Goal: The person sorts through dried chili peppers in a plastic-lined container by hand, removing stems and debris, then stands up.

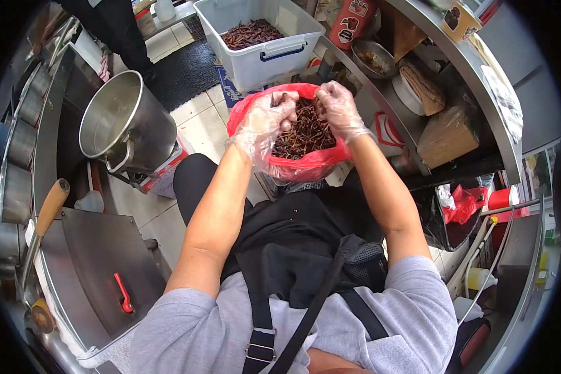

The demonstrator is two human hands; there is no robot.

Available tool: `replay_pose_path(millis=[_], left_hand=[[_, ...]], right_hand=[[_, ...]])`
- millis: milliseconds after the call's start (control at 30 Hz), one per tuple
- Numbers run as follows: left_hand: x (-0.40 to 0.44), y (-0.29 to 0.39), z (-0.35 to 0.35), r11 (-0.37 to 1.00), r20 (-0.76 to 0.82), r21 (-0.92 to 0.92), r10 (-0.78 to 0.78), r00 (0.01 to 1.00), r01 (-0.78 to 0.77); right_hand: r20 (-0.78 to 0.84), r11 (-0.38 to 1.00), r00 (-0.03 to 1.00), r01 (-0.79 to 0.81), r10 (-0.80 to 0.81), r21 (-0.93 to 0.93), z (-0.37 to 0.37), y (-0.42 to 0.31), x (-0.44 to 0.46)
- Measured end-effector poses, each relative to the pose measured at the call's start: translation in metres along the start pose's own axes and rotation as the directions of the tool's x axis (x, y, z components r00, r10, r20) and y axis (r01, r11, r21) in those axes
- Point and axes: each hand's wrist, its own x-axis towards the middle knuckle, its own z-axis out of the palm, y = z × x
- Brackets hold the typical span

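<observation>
My left hand [273, 117], in a clear plastic glove, is closed over the left side of a red plastic bag [321, 158]. My right hand [341, 107], gloved the same way, is closed above the bag's right side. Whatever the fingers pinch is hidden or too small to tell. Inside the bag lies a heap of thin, dark brown-red dried chillies or their stems [302, 134]. Just beyond the bag stands a clear plastic tub [246, 62] with a blue handle, holding red dried chillies [251, 35].
A large steel pot [131, 118] stands on a box at the left. A steel counter bearing a red-handled tool [124, 293] is nearer. Shelves with a metal bowl [373, 58] and a wrapped box [447, 136] run along the right. A person's dark-trousered leg [119, 34] is at upper left.
</observation>
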Motion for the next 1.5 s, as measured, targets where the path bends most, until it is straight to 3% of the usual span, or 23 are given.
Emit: replay_pose_path(millis=[33, 100, 233, 433, 467, 500, 533, 567, 633, 667, 767, 900, 1000, 1033, 1100, 1133, 1233, 1367, 1433, 1500], left_hand=[[0.002, -0.004, -0.003, 1.000, 0.000, 0.001, 0.001, 1.000, -0.001], [0.008, -0.012, -0.007, 0.993, -0.012, -0.121, 0.007, 1.000, -0.009], [0.012, -0.025, 0.002, 0.985, -0.006, -0.172, -0.003, 1.000, 0.002], [0.014, -0.028, 0.020, 0.997, -0.040, 0.004, 0.075, 0.996, -0.075], [0.016, -0.030, 0.019, 0.998, -0.064, -0.010, 0.063, 0.996, -0.064], [0.017, -0.030, 0.019, 0.998, -0.086, -0.024, 0.050, 0.995, -0.052], [0.018, -0.030, 0.016, 0.999, -0.083, -0.023, 0.045, 0.996, -0.047], [0.019, -0.029, 0.012, 0.999, -0.057, 0.032, -0.002, 0.998, 0.004], [0.022, -0.030, 0.009, 0.995, -0.032, 0.090, -0.049, 0.998, 0.052], [0.023, -0.030, 0.009, 0.991, -0.050, 0.099, -0.082, 0.995, 0.086], [0.020, -0.026, 0.011, 0.989, -0.074, 0.073, -0.122, 0.990, 0.127], [0.012, -0.023, 0.016, 0.994, -0.059, 0.049, -0.091, 0.994, 0.094], [0.000, -0.008, 0.030, 0.998, -0.178, 0.014, -0.052, 0.983, 0.056], [0.003, -0.011, 0.026, 0.999, -0.178, 0.012, -0.049, 0.983, 0.052], [0.015, -0.028, 0.010, 0.994, -0.131, 0.109, -0.015, 0.991, 0.029], [0.022, -0.034, 0.004, 0.986, -0.143, 0.164, 0.013, 0.990, 0.011], [0.025, -0.044, 0.004, 0.993, -0.098, 0.121, 0.023, 0.995, -0.011], [0.030, -0.049, 0.007, 0.959, -0.041, 0.263, 0.115, 0.993, -0.100], [0.033, -0.053, 0.003, 0.900, -0.061, 0.393, 0.227, 0.972, -0.186], [0.026, -0.043, 0.002, 0.873, -0.046, 0.458, 0.213, 0.976, -0.169]], right_hand=[[0.000, 1.000, 1.000, 0.002, -0.002, 0.001, 0.001, -0.004, -0.003], [0.124, 0.941, 0.992, -0.070, 0.031, 0.330, 0.003, -0.008, -0.010], [0.159, 0.930, 0.986, -0.022, -0.039, 0.368, 0.013, -0.004, -0.015], [0.069, 0.984, 0.997, -0.051, 0.040, 0.171, 0.025, -0.006, -0.020], [0.027, 0.954, 0.965, 0.261, -0.260, -0.145, 0.025, 0.002, -0.015], [0.081, 0.738, 0.843, 0.508, -0.532, -0.445, 0.027, 0.003, -0.014], [0.114, 0.669, 0.792, 0.574, -0.599, -0.473, 0.028, 0.004, -0.015], [0.109, 0.672, 0.796, 0.568, -0.596, -0.475, 0.027, 0.005, -0.017], [0.214, 0.444, 0.759, 0.557, -0.615, -0.702, 0.026, 0.006, -0.020], [0.238, 0.414, 0.751, 0.566, -0.615, -0.713, 0.025, 0.008, -0.018], [0.275, 0.332, 0.726, 0.572, -0.630, -0.750, 0.023, 0.020, -0.012], [0.195, 0.350, 0.774, 0.475, -0.603, -0.807, 0.013, 0.028, 0.002], [0.076, 0.608, 0.862, 0.413, -0.501, -0.678, 0.006, 0.022, -0.001], [0.078, 0.605, 0.861, 0.415, -0.503, -0.679, 0.006, 0.016, -0.006], [0.002, 0.800, 0.943, 0.284, -0.334, -0.529, 0.008, 0.010, -0.011], [0.007, 0.929, 0.983, 0.177, -0.185, -0.326, 0.009, 0.018, -0.007], [0.057, 0.981, 0.996, 0.080, -0.071, -0.175, 0.012, 0.017, -0.014], [0.062, 0.964, 0.979, 0.202, -0.195, -0.173, 0.023, 0.014, -0.020], [0.060, 0.984, 0.988, 0.146, -0.141, -0.098, 0.025, 0.007, -0.023], [0.071, 0.984, 0.995, -0.079, 0.069, 0.158, 0.024, -0.003, -0.025]])
